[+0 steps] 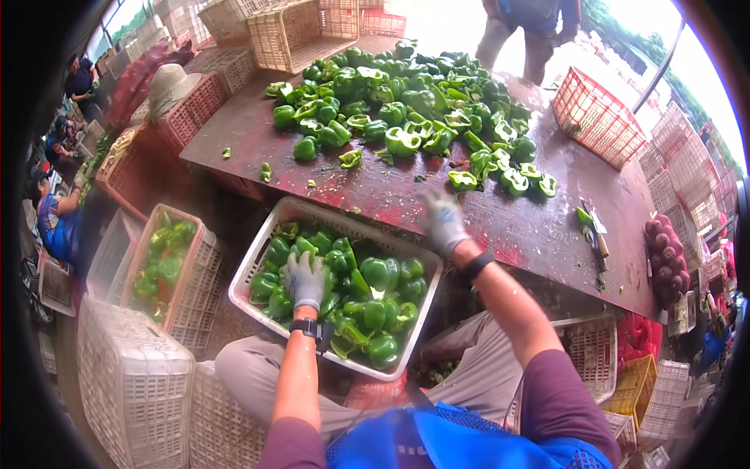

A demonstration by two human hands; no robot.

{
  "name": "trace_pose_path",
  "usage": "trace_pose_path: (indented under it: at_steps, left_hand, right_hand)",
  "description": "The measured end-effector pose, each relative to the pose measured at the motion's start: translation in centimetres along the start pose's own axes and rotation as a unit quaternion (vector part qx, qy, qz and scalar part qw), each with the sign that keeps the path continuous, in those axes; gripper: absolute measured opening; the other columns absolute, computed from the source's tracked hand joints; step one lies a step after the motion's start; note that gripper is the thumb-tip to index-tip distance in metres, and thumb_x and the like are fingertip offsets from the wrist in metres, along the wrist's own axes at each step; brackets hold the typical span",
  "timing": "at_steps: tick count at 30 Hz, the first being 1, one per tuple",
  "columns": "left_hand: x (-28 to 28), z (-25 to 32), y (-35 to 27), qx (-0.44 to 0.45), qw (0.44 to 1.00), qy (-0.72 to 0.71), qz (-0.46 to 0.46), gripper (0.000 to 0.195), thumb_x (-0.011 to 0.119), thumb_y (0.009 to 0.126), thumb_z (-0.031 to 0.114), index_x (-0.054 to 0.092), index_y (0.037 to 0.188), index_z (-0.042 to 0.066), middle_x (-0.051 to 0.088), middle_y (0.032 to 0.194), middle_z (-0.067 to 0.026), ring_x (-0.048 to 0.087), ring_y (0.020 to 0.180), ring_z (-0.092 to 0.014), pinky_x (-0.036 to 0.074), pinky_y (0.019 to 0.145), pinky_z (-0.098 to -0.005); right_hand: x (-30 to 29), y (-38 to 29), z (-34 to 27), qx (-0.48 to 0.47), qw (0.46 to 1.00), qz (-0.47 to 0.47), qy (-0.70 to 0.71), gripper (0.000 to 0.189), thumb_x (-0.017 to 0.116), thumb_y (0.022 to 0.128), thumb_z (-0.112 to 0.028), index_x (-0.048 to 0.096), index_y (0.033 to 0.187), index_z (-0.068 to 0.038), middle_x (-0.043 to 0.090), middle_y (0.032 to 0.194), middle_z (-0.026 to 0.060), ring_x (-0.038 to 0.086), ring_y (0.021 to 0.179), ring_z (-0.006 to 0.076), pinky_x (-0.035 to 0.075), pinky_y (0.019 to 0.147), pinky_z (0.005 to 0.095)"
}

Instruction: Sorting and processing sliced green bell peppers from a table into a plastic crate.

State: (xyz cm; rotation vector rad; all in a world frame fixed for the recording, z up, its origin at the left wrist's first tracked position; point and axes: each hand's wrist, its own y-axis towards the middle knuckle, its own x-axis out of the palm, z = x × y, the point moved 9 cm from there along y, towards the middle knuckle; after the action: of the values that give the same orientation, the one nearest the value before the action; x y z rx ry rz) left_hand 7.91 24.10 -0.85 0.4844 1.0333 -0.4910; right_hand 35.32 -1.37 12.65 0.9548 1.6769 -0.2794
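My left hand [304, 280], in a pale work glove, rests on green bell peppers [375, 316] in a white plastic crate [430, 293] before my knees. Whether its fingers grip a pepper cannot be told. My right hand [443, 219], gloved too and somewhat blurred, is over the near edge of the table [381, 196], with no pepper seen in it. Beyond it spreads a large heap of green bell peppers [410, 99], whole and cut. The nearest cut pepper [463, 180] lies just past the right hand. A knife [599, 231] lies at the table's right.
A red plastic crate [597, 117] stands on the table's right, near a net bag of dark round produce [667, 261]. At left are a crate of peppers [164, 264], stacked white crates [135, 375] and a straw hat [171, 85]. A person [527, 29] stands beyond the table.
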Motion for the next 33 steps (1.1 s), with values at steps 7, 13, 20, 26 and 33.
trace_pose_path:
  at_steps: [7, 13, 20, 26, 33]
  left_hand:
    - [4.2, 5.4, -3.6, 0.107, 0.981, 0.139, -0.083, 0.073, 0.073, 0.090, 0.046, 0.049, 0.156, 0.024, 0.018, 0.172, -0.0185, 0.047, 0.137, -0.046, 0.030, 0.121, -0.0569]
    - [2.8, 5.3, -2.9, 0.087, 0.995, 0.044, -0.027, 0.062, 0.073, 0.091, 0.044, 0.060, 0.146, 0.017, 0.031, 0.166, -0.0188, 0.044, 0.140, -0.046, 0.033, 0.119, -0.0552]
    - [4.9, 12.6, -6.3, -0.208, 0.698, -0.642, -0.239, 0.055, 0.063, 0.102, 0.054, 0.063, 0.141, 0.015, 0.062, 0.138, -0.0109, 0.066, 0.111, -0.025, 0.056, 0.087, -0.0425]
    - [3.3, 16.4, -9.4, -0.208, 0.492, -0.788, -0.308, 0.033, 0.064, 0.100, 0.047, 0.069, 0.120, 0.021, 0.072, 0.110, 0.0005, 0.068, 0.101, -0.019, 0.056, 0.087, -0.0404]
    - [2.5, 14.6, -11.8, -0.197, 0.494, -0.821, -0.206, 0.035, 0.064, 0.099, 0.039, 0.067, 0.122, 0.013, 0.068, 0.113, -0.0042, 0.065, 0.106, -0.019, 0.053, 0.095, -0.0358]
  right_hand:
    - [-0.5, 4.9, 16.1, 0.060, 0.968, -0.036, -0.240, 0.039, 0.071, 0.087, -0.022, 0.064, 0.125, -0.012, 0.068, 0.124, 0.0169, 0.066, 0.113, 0.0387, 0.054, 0.093, 0.0513]
    - [-0.7, 3.4, 16.7, 0.148, 0.971, -0.015, -0.185, 0.027, 0.059, 0.095, -0.026, 0.069, 0.113, -0.009, 0.075, 0.111, 0.0181, 0.073, 0.101, 0.0380, 0.058, 0.087, 0.0479]
    - [-2.2, -3.9, -0.9, -0.103, 0.990, -0.063, 0.076, 0.027, 0.065, 0.090, -0.024, 0.066, 0.113, -0.009, 0.073, 0.103, 0.0144, 0.071, 0.094, 0.0351, 0.055, 0.083, 0.0471]
    - [-2.3, -12.4, -12.8, -0.304, 0.952, -0.008, 0.047, 0.030, 0.070, 0.084, -0.019, 0.064, 0.112, -0.009, 0.071, 0.097, 0.0088, 0.069, 0.087, 0.0310, 0.054, 0.078, 0.0450]
    - [-1.4, -14.8, -14.1, -0.188, 0.975, -0.028, 0.117, 0.027, 0.065, 0.090, -0.019, 0.067, 0.116, -0.010, 0.072, 0.108, 0.0121, 0.069, 0.095, 0.0363, 0.054, 0.082, 0.0479]
